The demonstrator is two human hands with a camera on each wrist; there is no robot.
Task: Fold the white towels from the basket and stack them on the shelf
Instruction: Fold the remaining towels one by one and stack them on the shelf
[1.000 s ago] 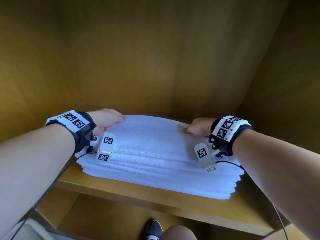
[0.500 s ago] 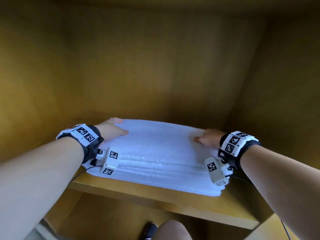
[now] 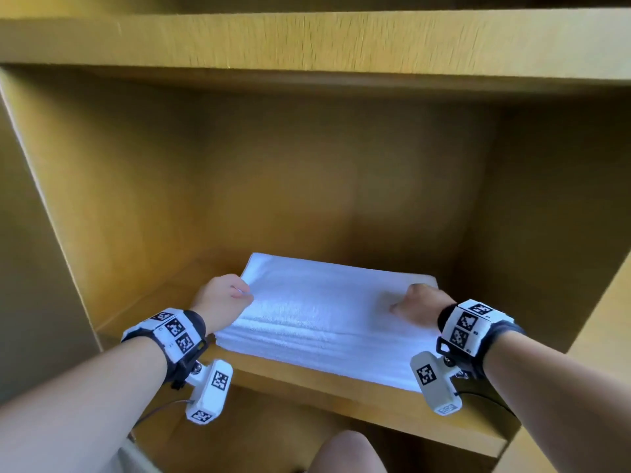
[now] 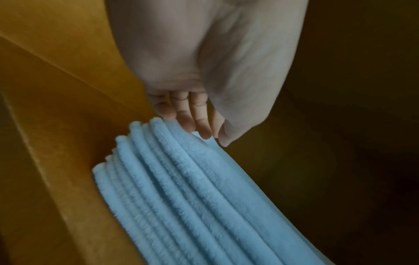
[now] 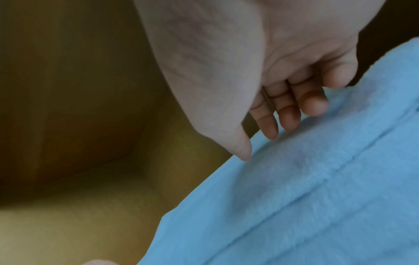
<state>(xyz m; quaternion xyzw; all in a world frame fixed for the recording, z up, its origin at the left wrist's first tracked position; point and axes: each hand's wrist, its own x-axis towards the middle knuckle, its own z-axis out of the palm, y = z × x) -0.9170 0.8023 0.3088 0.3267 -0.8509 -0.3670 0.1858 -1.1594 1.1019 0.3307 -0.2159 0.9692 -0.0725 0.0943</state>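
1. Towel stack (image 3: pixel 324 315) sits on the wooden shelf (image 3: pixel 358 397), near the shelf's front edge, well clear of its back wall
2. Left hand (image 3: pixel 223 303) at the stack's left edge, grip loosely curled, fingertips (image 4: pixel 199 125) touching the top layer; can't tell if it pinches
3. Right hand (image 3: pixel 418 305) on the stack's right side, grip relaxed, holding nothing
4. Step, my read: squaring the stack. Push both sides evenly, keep edges flush
5. Terry pile is soft, thick, with rounded fold edges (image 4: pixel 158 179); layers shear easily

Dim cupboard, soft and blurry pictures

We see light from the front brightening the towels (image 3: pixel 324 312); the shelf (image 3: pixel 341 380) recess behind sinks into shadow, straight edges bow outward, and both wrist views are murky, smeared and blue-tinted.
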